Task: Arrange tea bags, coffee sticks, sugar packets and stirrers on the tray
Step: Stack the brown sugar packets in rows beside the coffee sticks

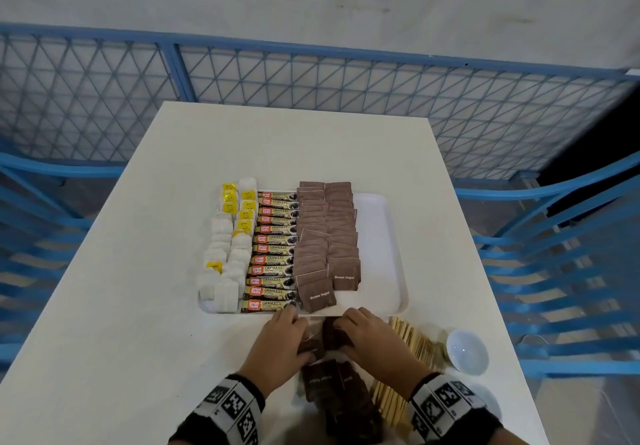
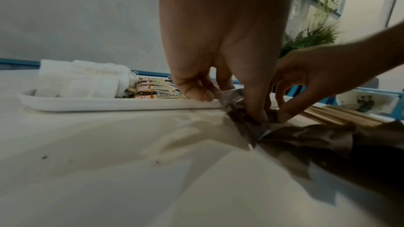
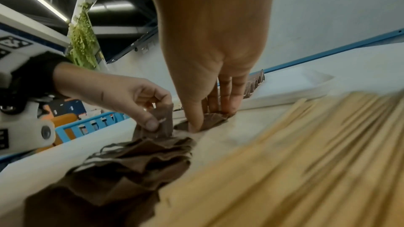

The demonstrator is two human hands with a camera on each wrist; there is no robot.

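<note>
A white tray (image 1: 377,237) holds two columns of tea bags (image 1: 228,237), a column of coffee sticks (image 1: 273,250) and two columns of brown sugar packets (image 1: 325,237); its right strip is bare. Both hands are at the tray's near edge, low over the table. My left hand (image 1: 304,337) pinches a brown sugar packet (image 2: 238,108) between thumb and fingers. My right hand (image 1: 343,334) grips another brown packet (image 3: 212,120) that lies on the table. A loose pile of sugar packets (image 1: 332,389) lies just behind the hands. Wooden stirrers (image 1: 415,340) lie to the right of them.
A small white bowl (image 1: 465,351) stands right of the stirrers, near the table's right edge. The white table (image 1: 277,140) is bare beyond the tray. A blue mesh fence (image 1: 311,81) runs behind it, and blue chairs (image 1: 571,271) stand at both sides.
</note>
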